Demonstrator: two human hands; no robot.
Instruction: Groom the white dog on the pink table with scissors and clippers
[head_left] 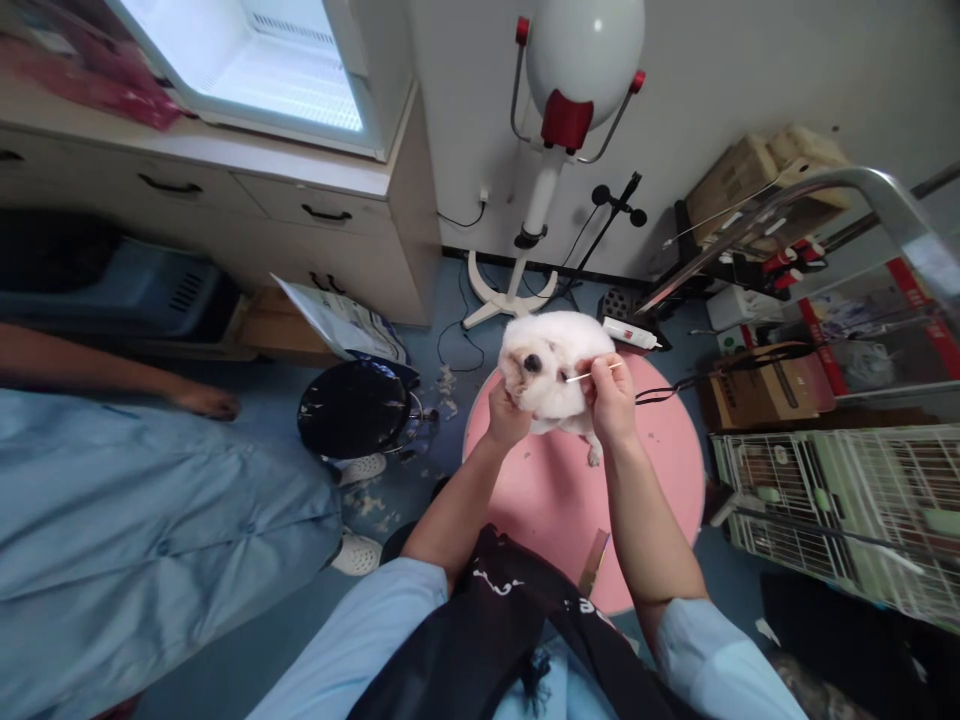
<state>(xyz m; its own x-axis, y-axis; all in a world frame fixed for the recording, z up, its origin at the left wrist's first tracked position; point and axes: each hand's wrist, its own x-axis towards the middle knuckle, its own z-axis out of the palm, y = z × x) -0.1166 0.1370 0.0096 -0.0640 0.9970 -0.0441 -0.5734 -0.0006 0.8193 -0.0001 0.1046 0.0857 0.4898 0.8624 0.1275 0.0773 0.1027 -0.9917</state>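
A: Grooming table (551, 490)?
B: Pink. Dog (559, 335) on it white, nose (532, 363) black.
A: Left of table?
B: Black stool (352, 408), white clogs (358, 554).
A: Behind table?
B: Stand dryer (589, 45): white, red fittings (566, 120).

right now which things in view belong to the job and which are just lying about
In use, apparently: dog, held by left hand; stick, in right hand; pink table

Lying about, it seems: stool, dryer, carrier, cages

"Where is the fluffy white dog (559, 332)?"

"By the far edge of the round pink table (540, 490), dark-nosed face turned up, one paw on the top."

"And the thin, straight white stick (581, 377)?"

"Aslant, one end right by the dog's eye; whether they touch, I can't tell."
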